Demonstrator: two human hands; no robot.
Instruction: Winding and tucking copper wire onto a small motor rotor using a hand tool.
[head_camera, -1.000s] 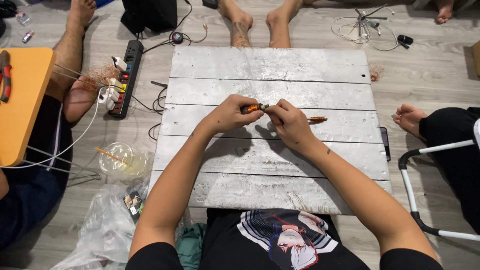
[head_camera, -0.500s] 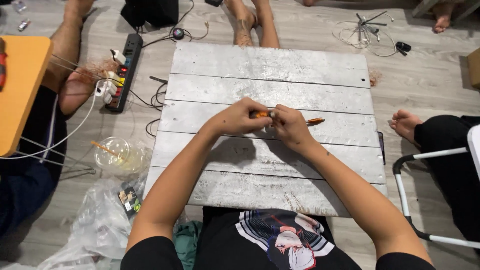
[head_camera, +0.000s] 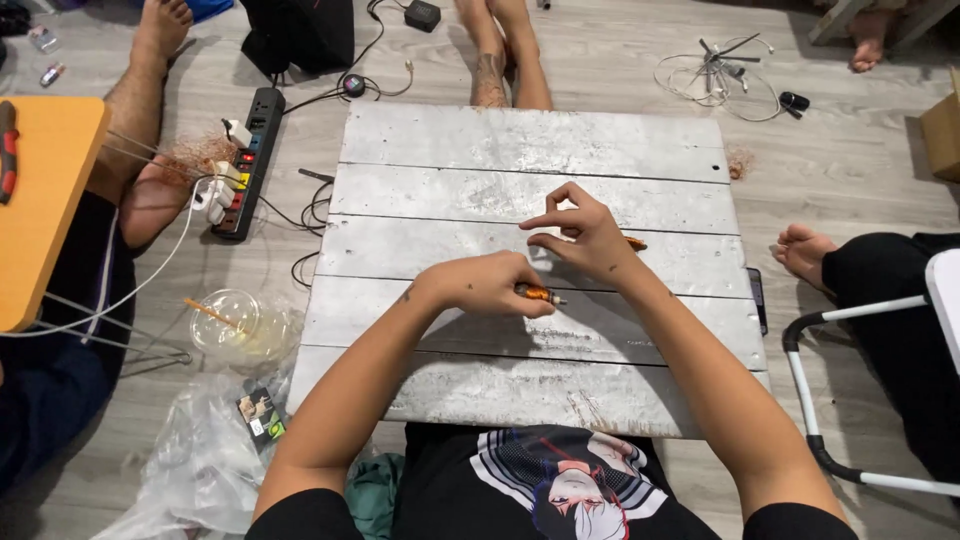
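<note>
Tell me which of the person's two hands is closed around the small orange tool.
The left hand, a fist on the white plank table, grips the orange tool. The right hand holds its fingers spread and curled, beside it.

Whitewashed plank table (head_camera: 520, 150), orange-tipped tool (head_camera: 636, 243).
</note>
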